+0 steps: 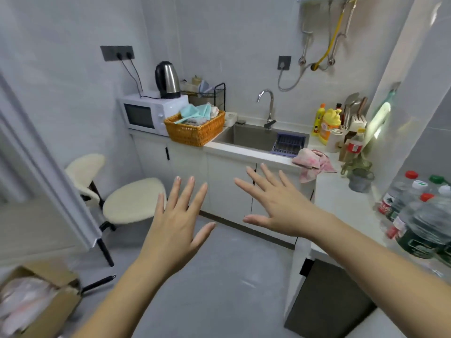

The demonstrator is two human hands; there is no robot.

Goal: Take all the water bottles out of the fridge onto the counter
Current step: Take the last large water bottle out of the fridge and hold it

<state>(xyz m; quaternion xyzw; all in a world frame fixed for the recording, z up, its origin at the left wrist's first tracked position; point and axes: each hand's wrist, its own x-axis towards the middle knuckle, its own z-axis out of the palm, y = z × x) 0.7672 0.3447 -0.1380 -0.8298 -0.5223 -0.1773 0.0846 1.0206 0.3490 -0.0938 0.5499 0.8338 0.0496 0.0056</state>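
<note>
Both hands hang in mid-air over the floor, holding and touching nothing: the left hand (177, 223) and the right hand (280, 203) have fingers straight and spread wide. The water bottles (419, 215) stand clustered on the white counter (341, 198) at the right.

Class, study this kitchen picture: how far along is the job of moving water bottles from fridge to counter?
Done: several capped water bottles stand grouped on the counter at the right. In hand: nothing; the left hand and right hand are both spread open, holding no bottle. Left: cannot be judged, since the inside of the fridge is not in view.
</note>
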